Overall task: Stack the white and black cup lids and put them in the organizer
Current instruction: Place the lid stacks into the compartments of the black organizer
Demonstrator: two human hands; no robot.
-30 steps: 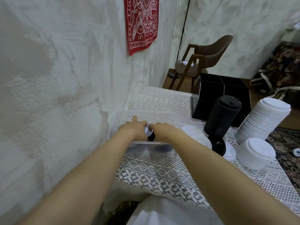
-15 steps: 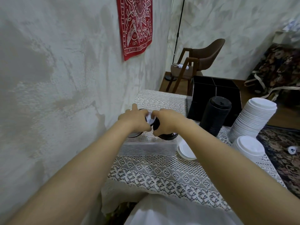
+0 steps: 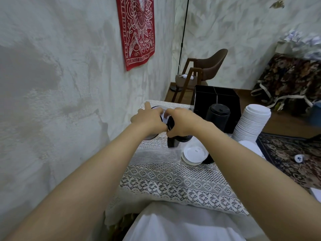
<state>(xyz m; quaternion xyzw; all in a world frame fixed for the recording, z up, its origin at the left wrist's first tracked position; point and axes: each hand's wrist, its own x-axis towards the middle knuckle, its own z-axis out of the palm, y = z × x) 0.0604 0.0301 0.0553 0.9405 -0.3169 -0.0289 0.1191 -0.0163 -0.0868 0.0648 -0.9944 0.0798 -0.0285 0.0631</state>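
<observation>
Head view: both forearms are extended over a lace tablecloth point(image 3: 173, 181), and the hands are met above a clear plastic tub point(image 3: 156, 156) set near the wall. The left hand point(image 3: 149, 119) is curled round a white lid point(image 3: 164, 116), forefinger pointed forward. The right hand point(image 3: 182, 122) is clenched on a black lid point(image 3: 171, 123) held on edge, touching the white one. The two lids are held pressed together between the hands, above the tub. More black lids point(image 3: 172, 143) are seen under the hands in the tub; how many cannot be told.

A short white lid pile point(image 3: 194, 153) is lying on the cloth just beside the tub's right end. A tall black lid stack point(image 3: 218, 117) is stood behind it, just in front of the black organizer point(image 3: 217, 96), whose dividers are visible at the top. A tall white lid stack point(image 3: 251, 122) is leaned slightly, to the right of the black stack. Another white pile point(image 3: 250, 146) is partly hidden by the right arm.

A red banner point(image 3: 137, 30) is hung on the wall; a brown chair point(image 3: 205, 70) is placed in the corner.
</observation>
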